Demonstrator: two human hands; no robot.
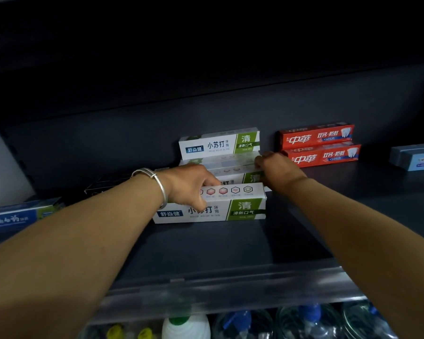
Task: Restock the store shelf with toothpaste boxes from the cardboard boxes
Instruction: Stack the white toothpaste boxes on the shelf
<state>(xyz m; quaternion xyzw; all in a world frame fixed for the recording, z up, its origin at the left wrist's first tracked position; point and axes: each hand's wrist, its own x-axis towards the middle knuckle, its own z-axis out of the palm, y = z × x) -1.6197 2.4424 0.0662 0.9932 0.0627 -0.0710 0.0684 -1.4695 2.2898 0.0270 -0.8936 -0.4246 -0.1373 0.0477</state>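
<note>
Several white-and-green toothpaste boxes lie on the dark shelf (206, 243). The front box (240, 204) lies flat, and my left hand (191, 184), with a silver bangle on the wrist, grips its left part from above. Behind it lie a middle box (250, 178) and a blurred box (233, 161) on top of it; my right hand (277, 170) holds the right end of these. A further white-and-green box (218, 143) stands at the back. No cardboard box is in view.
Two red toothpaste boxes (318, 145) are stacked at the back right, a light blue box (416, 156) at the far right. A blue box (20, 214) and a black box (103, 185) lie at the left. Bottles (186, 326) stand on the shelf below the front rail (230, 287).
</note>
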